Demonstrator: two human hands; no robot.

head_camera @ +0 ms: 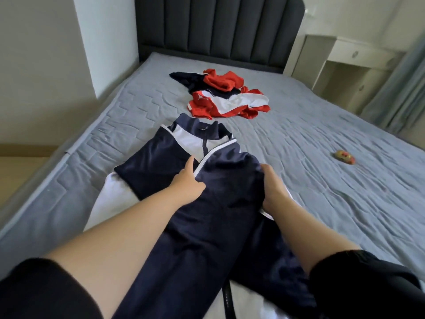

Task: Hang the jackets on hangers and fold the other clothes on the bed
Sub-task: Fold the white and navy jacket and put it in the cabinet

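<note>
A navy and white jacket (174,155) lies zipped on the grey bed (322,180), collar toward the headboard. Navy trousers with a white side stripe (220,203) lie across its right half and run down toward me. My left hand (187,183) grips the trousers' striped edge near the jacket's zip. My right hand (273,189) grips the trousers' right edge, thumb on top. Farther up the bed sits a heap of red, white and navy clothes (227,97).
A small red and yellow object (344,156) lies on the bed at the right. The dark padded headboard (218,26) stands at the far end. A white bedside cabinet (345,67) and a grey curtain (402,88) are on the right; the floor shows at left.
</note>
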